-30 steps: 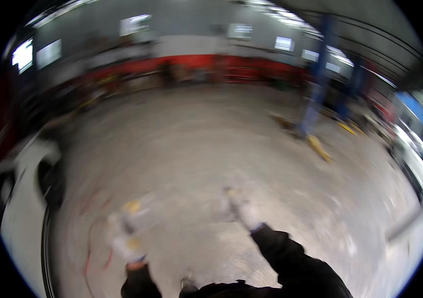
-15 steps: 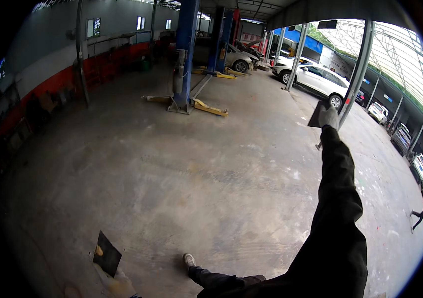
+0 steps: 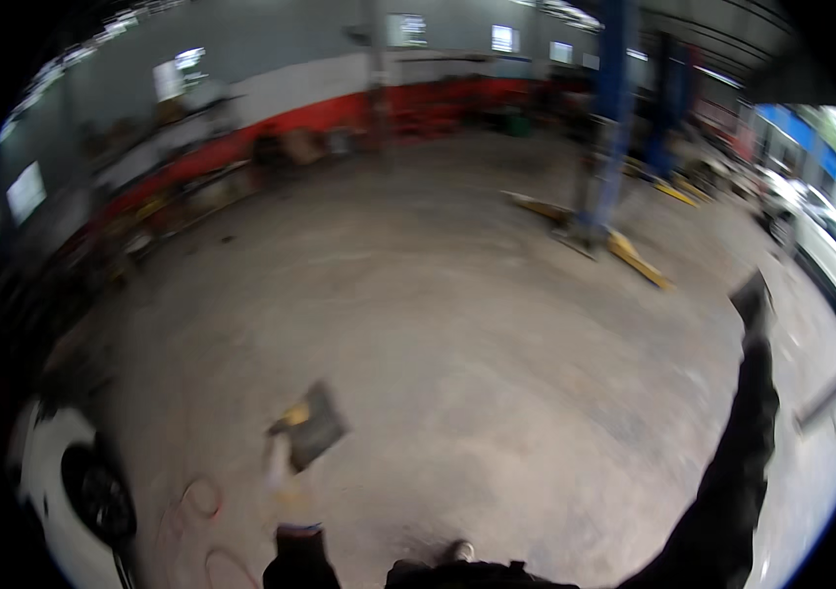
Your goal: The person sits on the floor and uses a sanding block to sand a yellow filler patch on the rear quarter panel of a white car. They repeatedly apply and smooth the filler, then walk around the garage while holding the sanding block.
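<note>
- Dark flat piece [image 3: 318, 429] was held in the left hand [image 3: 284, 461], its pale glove gripping the near corner; it jutted forward and rightward from that grip, tilted, blur leaving its long axis unclear.
- Left hand was much the nearer to it; the right hand [image 3: 756, 324], far rightward and farther forward, held a second dark piece [image 3: 752, 292] beyond its fingers, their exact placing lost to blur.
- Leftward and nearer than the left grip, a red hose [image 3: 220, 503] looped over the floor; a white car [image 3: 57, 481] stood farther left.
- Forward-left of the right grip rose a blue post [image 3: 611, 108].
</note>
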Available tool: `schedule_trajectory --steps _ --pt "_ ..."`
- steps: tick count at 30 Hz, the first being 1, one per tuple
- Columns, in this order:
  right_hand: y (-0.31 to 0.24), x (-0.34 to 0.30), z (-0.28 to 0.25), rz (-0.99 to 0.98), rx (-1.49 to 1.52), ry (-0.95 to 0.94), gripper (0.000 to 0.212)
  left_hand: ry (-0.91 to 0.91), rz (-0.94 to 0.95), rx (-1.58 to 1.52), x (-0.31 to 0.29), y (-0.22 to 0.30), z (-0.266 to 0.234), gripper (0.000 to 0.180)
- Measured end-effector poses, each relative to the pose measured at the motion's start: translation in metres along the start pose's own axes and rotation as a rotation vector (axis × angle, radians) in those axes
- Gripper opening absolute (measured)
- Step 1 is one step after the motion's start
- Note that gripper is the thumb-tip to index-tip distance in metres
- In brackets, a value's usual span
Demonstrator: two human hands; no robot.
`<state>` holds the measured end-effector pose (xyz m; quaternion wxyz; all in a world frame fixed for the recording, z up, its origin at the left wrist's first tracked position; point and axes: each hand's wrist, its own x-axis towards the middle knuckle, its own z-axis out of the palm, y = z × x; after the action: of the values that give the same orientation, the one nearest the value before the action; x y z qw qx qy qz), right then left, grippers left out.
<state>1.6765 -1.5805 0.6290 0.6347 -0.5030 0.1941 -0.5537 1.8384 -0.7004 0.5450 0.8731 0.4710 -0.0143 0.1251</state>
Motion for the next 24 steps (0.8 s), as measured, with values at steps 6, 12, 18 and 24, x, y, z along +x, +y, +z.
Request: schedule_trajectory --steps 6,12,18,24 --pt "0.161 -0.189 0.316 0.119 -0.085 -0.553 0.067 -0.076 -0.157 0.090 0.130 -0.020 0.076 0.023" --pt "0.163 -0.356 0.578 0.527 0.155 -0.849 0.024 -0.129 0.178 0.486 0.245 -0.026 0.090 0.021" --pt "0.195 -0.404 0.731 0.396 -0.167 -1.018 0.020 -0.131 0.107 0.450 0.338 -0.028 0.088 0.022" --pt "0.242 -0.401 0.840 0.409 0.043 -0.940 0.015 -0.088 0.169 0.316 0.453 -0.019 0.074 0.024"
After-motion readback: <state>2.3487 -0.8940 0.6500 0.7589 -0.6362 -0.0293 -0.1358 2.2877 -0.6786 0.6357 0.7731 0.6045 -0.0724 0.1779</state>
